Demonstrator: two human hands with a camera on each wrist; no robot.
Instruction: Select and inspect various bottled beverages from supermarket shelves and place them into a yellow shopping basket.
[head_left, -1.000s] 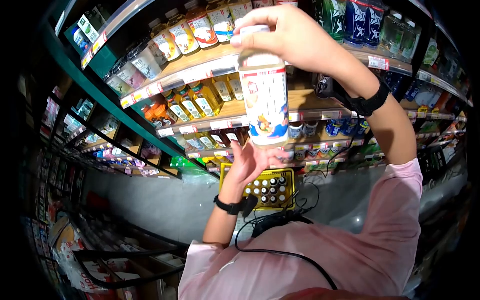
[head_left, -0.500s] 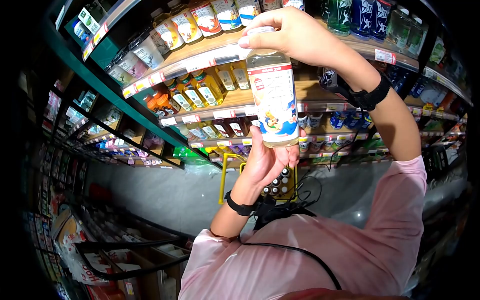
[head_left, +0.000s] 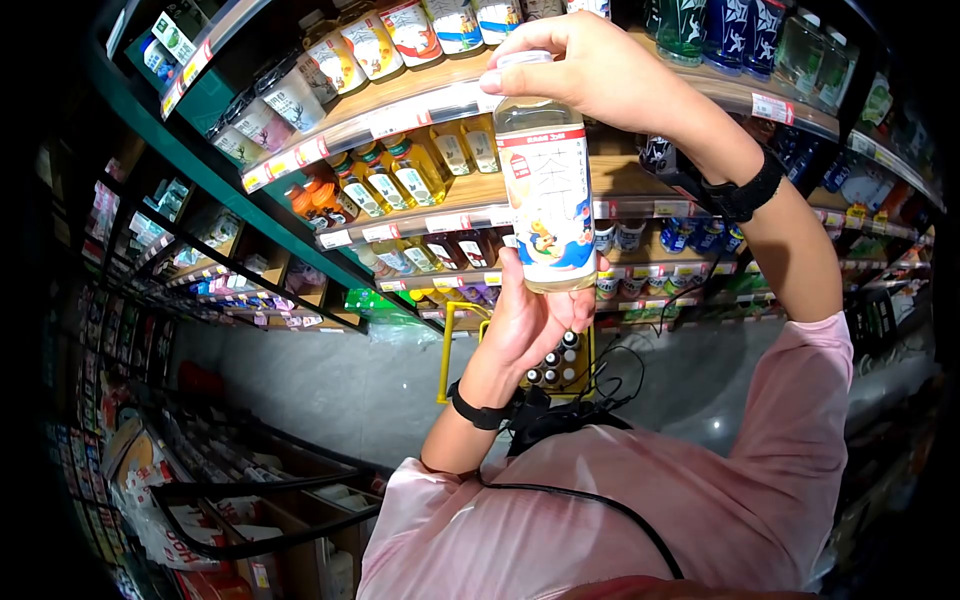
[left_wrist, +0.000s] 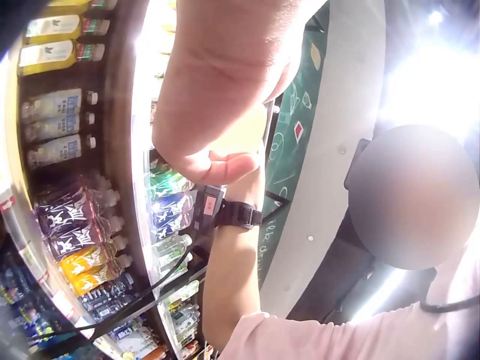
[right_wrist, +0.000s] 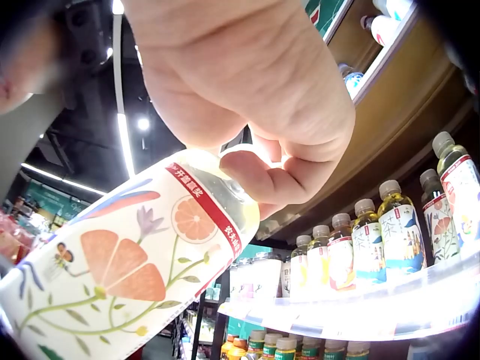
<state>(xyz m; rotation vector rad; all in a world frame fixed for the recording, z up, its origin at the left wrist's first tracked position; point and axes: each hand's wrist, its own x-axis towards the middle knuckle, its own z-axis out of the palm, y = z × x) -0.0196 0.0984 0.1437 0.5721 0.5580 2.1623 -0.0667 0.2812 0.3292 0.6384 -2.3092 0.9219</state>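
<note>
A tall clear bottle of tea drink (head_left: 548, 200) with a white printed label stands nearly upright between both hands, in front of the shelves. From above, my right hand (head_left: 575, 75) pinches it at the cap and neck. My left hand (head_left: 525, 330) holds it from below, thumb along the left side of the base and fingertips showing at the right. In the right wrist view the bottle (right_wrist: 127, 262) slants, showing a label with grapefruit drawings, and the curled right fingers (right_wrist: 262, 176) grip its top. The left wrist view shows the left hand (left_wrist: 225, 75) close up, without the bottle.
Similar tea bottles (head_left: 410, 35) line the upper shelf, with lidded cups (head_left: 290, 100) at its left end. Yellow drinks (head_left: 410, 175) stand one shelf lower. On the floor a yellow basket (head_left: 447, 350) holds several capped bottles. Black cables (head_left: 620, 375) trail beside it.
The bottle has shifted slightly right and turned so its label front faces up at me. My left hand has risen from below and taken hold of its base.
</note>
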